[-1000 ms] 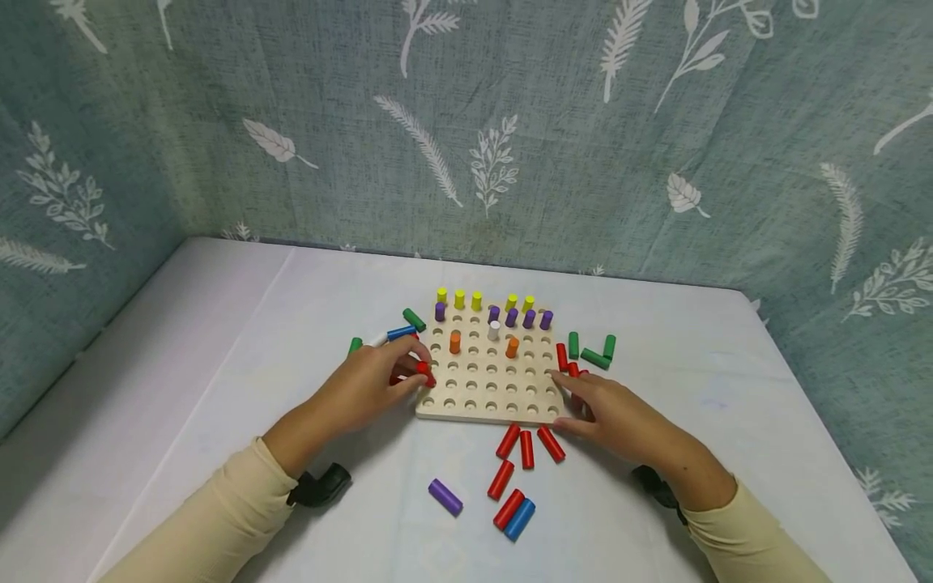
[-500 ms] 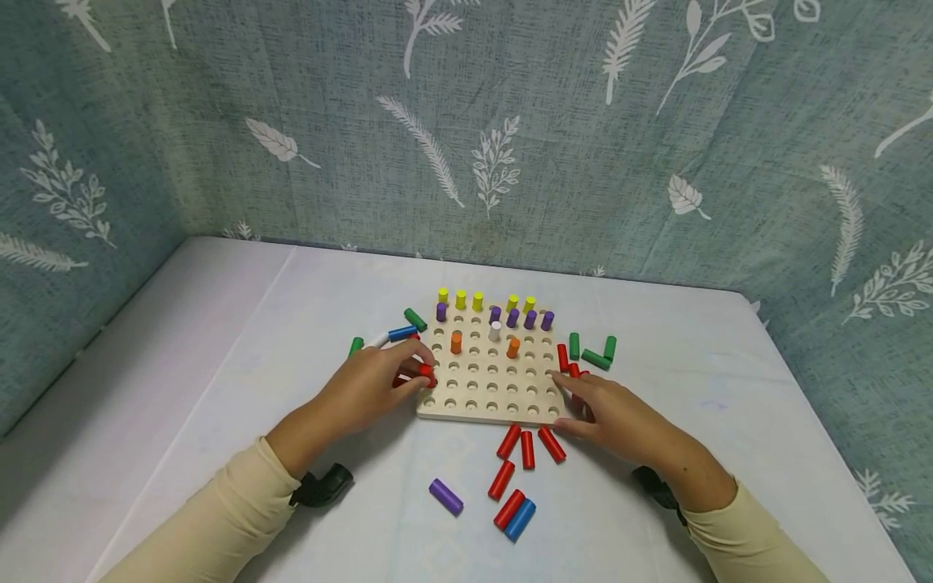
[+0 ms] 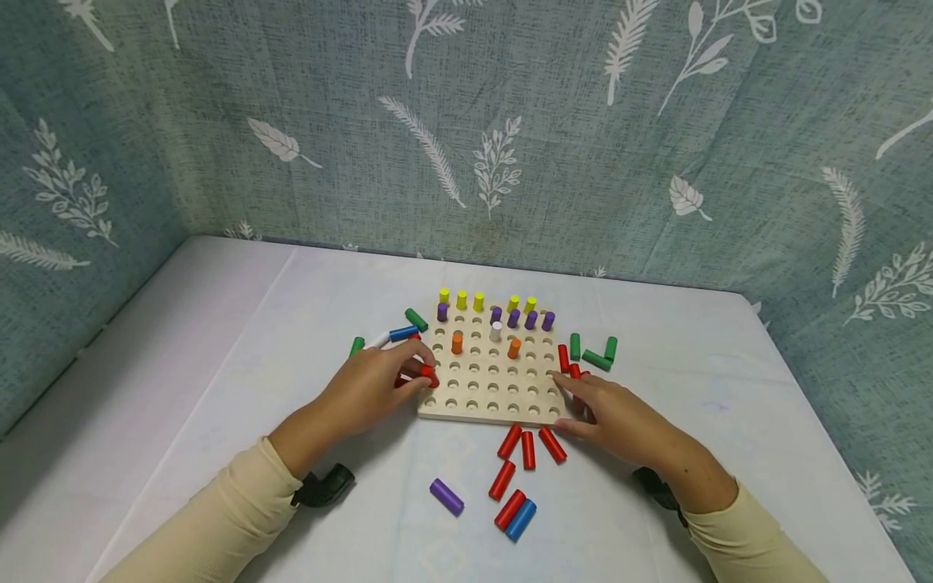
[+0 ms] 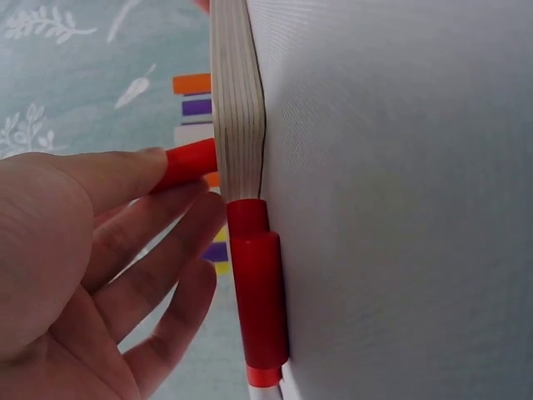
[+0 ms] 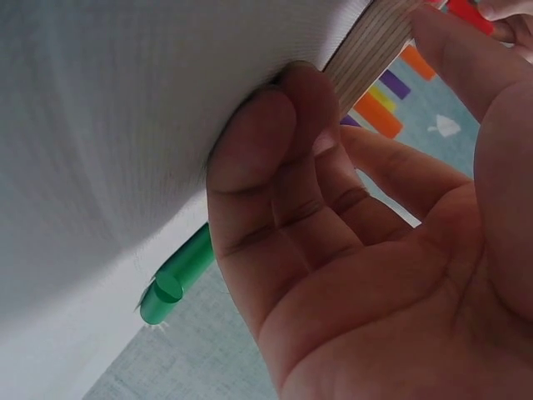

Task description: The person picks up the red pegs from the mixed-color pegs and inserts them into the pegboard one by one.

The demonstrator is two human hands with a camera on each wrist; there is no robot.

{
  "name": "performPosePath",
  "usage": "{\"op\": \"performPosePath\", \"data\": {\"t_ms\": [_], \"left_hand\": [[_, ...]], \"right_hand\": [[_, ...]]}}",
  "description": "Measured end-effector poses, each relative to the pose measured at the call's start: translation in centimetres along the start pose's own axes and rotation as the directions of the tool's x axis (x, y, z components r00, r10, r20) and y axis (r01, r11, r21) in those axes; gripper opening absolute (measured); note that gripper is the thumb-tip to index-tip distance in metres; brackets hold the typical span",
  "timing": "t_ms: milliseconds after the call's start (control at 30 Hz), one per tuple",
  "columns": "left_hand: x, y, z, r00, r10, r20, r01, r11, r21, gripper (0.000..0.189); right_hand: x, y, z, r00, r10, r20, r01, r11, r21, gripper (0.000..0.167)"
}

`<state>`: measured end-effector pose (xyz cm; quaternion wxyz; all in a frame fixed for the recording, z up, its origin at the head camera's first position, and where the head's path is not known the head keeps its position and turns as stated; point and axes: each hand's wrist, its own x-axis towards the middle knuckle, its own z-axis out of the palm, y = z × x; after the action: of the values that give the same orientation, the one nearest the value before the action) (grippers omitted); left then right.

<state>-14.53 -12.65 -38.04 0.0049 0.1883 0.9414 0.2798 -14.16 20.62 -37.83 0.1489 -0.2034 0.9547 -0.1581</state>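
My left hand [image 3: 368, 387] pinches a red peg [image 4: 185, 163] between thumb and forefinger. That peg touches the left edge of the wooden pegboard [image 3: 481, 418], tilted, in the head view; its far end is hidden in the left wrist view. Other red pegs [image 4: 260, 300] lie on the table beneath the left hand. At the board's front right corner my right hand [image 3: 615, 411] holds the edge, thumb at the front and forefinger along the side. Yellow, purple, orange and white pegs stand upright in the board, including an orange peg [image 3: 457, 343] and a white peg [image 3: 496, 331].
Several red pegs [image 3: 501, 479], a blue peg [image 3: 521, 521] and a purple peg [image 3: 446, 496] lie in front of the board. Green pegs [image 3: 598, 359] and red ones lie to its right. Green, white and blue pegs [image 3: 403, 334] lie to its left.
The head view has shifted very slightly. Both hands keep their places at the board, and the red peg in the left hand has barely moved.
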Motion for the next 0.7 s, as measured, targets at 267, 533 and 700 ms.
{"op": "performPosePath", "data": {"t_ms": [267, 533, 700], "left_hand": [[-0.05, -0.10, 0.01, 1.000, 0.010, 0.002, -0.010, 1.000, 0.017, 0.026], [0.04, -0.21, 0.09, 1.000, 0.021, 0.013, -0.021, 1.000, 0.022, 0.024], [-0.03, -0.28, 0.05, 0.998, 0.067, 0.011, -0.067, 0.997, 0.025, 0.023]], "right_hand": [[-0.07, -0.12, -0.06, 1.000, 0.005, 0.000, -0.005, 1.000, -0.001, 0.072], [-0.04, -0.10, -0.01, 1.000, 0.009, 0.001, -0.009, 1.000, 0.000, 0.072], [-0.08, -0.05, -0.02, 1.000, -0.003, -0.007, 0.003, 1.000, -0.007, 0.072]]}}
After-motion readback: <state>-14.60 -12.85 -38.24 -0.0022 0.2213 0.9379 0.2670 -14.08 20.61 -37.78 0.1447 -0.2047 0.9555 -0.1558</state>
